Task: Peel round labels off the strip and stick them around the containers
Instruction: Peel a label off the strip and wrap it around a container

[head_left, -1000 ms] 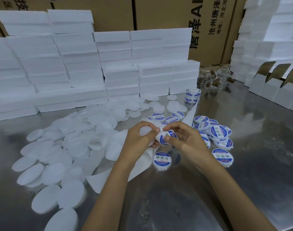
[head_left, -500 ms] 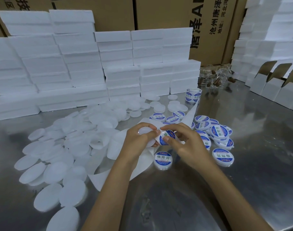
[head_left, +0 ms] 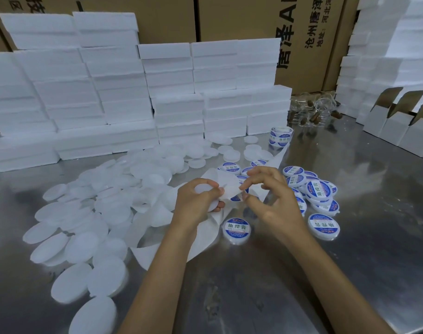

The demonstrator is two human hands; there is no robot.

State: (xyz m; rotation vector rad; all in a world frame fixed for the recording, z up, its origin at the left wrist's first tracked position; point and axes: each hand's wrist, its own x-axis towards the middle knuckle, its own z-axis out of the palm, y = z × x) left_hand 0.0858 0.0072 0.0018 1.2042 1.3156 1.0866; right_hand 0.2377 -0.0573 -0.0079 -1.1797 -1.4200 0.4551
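- Left hand (head_left: pixel 196 201) grips a blank white container (head_left: pixel 206 192) plus the backing strip (head_left: pixel 226 189); right hand (head_left: pixel 269 198) pinches a blue round label (head_left: pixel 237 197) at the strip edge, mid-peel.
- Risk: label could curl & stick to itself or fingers, or go on off-centre if container tilts.
- Steel surface (head_left: pixel 350 273): unlabelled containers (head_left: pixel 90 227) left, labelled ones (head_left: pixel 318 189) right, label roll (head_left: pixel 280 136) behind.
- Room: white foam boxes (head_left: pixel 114 92), cardboard cartons (head_left: pixel 302 32) at back.

steel table (head_left: pixel 364 237), white containers (head_left: pixel 104 213), foam blocks (head_left: pixel 104 145)
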